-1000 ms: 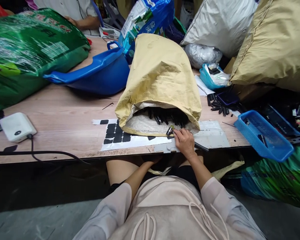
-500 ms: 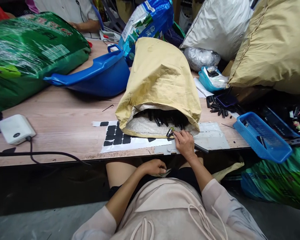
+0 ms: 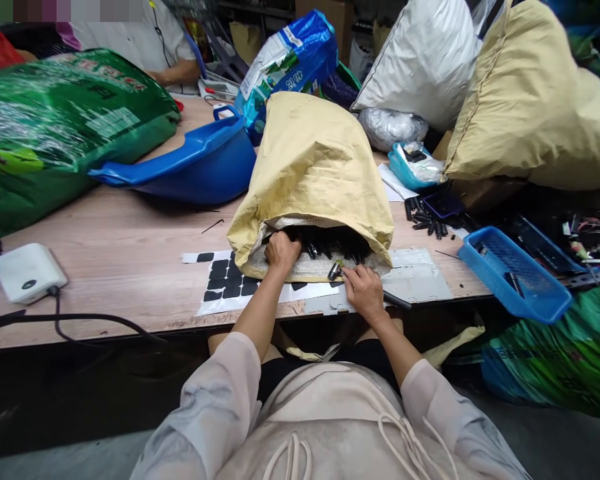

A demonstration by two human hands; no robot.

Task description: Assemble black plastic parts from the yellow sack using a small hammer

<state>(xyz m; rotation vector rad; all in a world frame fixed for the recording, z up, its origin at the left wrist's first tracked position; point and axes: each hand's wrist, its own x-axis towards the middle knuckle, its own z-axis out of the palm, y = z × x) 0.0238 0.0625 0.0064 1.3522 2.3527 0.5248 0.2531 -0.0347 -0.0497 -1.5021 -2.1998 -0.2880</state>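
The left grip has risen from the lap into the yellow sack, left of the right grip.

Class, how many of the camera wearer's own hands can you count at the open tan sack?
2: the left hand is in the mouth of the tan sack, partly hidden; the right hand holds a metal-headed tool near the sack's front edge.

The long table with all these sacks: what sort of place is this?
Probably a workshop: an open yellow sack of black parts on the wood-grained worktable, more black pieces heaped nearby, and a blue plastic basket.
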